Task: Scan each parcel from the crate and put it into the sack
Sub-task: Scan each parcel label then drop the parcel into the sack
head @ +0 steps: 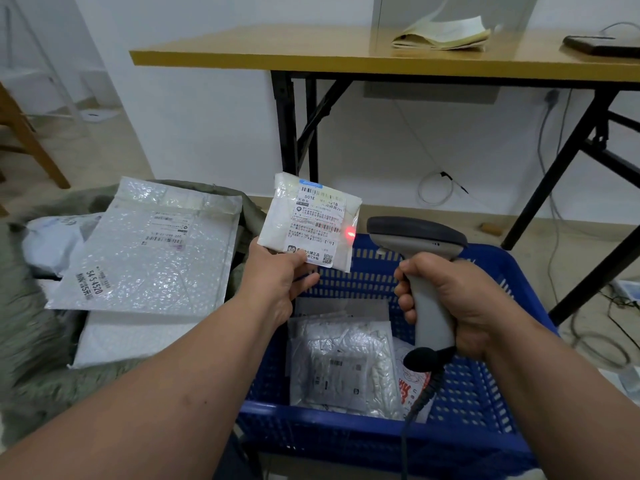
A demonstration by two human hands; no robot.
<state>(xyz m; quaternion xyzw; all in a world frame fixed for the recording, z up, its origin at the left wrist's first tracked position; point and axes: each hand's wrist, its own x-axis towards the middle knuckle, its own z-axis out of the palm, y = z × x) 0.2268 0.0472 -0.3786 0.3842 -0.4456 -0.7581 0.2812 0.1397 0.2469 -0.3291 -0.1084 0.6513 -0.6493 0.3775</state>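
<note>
I held the small white parcel (309,221) up over the far left corner of the blue crate (478,386), my left hand (282,277) pinching its lower edge between thumb and fingers, label toward me. My right hand (460,306) was wrapped tight round the grey grip of the barcode scanner (419,268), its dark head aimed at the label. The red dot (350,233) sat at the label's right edge, beside the lower barcode rather than across it, so I judged the read could miss; and the label carried more than one barcode, so the wrong one might be taken. My pinch was only on one corner of a slick, soft plastic mailer, and it could have slipped or drooped out of the beam and dropped back into the crate unscanned. The coiled cable (420,398) hung down into the crate and could have snagged on the parcels there

The parcel was flat, roughly square, glossy and faintly crinkled. In the crate, a rigid plastic lattice, lay a silvery bubble mailer (341,368) and a white bag with red print (412,382). To the left the grey-green sack (31,341), coarse and slumped, held a large bubble mailer (149,251) on top of other flat white ones. Behind stood a folding table (311,53) with a wooden top and black legs
</note>
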